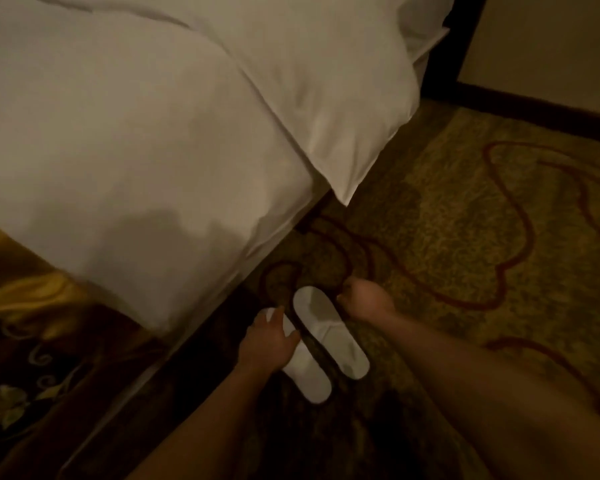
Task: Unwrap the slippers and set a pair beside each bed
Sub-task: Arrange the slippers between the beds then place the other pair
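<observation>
Slippers first: we've got two white ones on the patterned carpet, lying side by side with a narrow gap between them, just beside the near edge of the bed. The left slipper is half hidden under our left hand, which rests on top of it with the fingers spread apart. The right slipper is in plain sight, open side up. Our right hand sits just to the right of that slipper's far end with the fingers curled in. It's dim and blurry, so we can't tell if it's pinching the edge or holding nothing. A white pillow hangs over the bed's corner, further off than the slippers. A dark gold runner crosses the bed at the near left, and dark skirting runs along the far right wall.
</observation>
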